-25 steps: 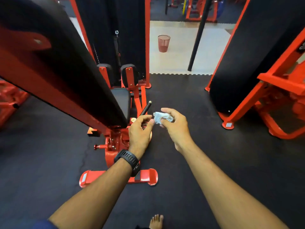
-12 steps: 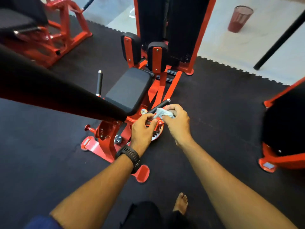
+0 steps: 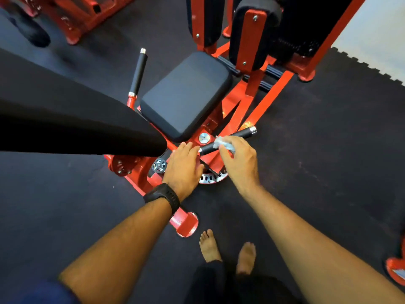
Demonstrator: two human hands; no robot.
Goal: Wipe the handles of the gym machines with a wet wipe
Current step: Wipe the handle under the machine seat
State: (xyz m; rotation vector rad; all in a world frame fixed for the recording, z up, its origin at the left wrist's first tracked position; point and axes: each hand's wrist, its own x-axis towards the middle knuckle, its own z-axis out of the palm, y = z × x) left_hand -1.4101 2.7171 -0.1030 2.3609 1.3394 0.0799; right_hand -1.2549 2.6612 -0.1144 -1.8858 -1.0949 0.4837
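The right hand (image 3: 240, 163) curls its fingers round a crumpled white wet wipe (image 3: 221, 142) and presses it onto the black grip handle (image 3: 242, 133) on the right side of the red machine's padded seat (image 3: 186, 95). The left hand (image 3: 183, 165), a black watch (image 3: 164, 197) on its wrist, lies with fingers loosely straight, holding nothing, just beside the handle's lower end. The machine's other handle (image 3: 138, 71) stands well apart, left of the seat.

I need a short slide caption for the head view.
Right hand holds a wet wipe on the black handle; left hand open beside it.
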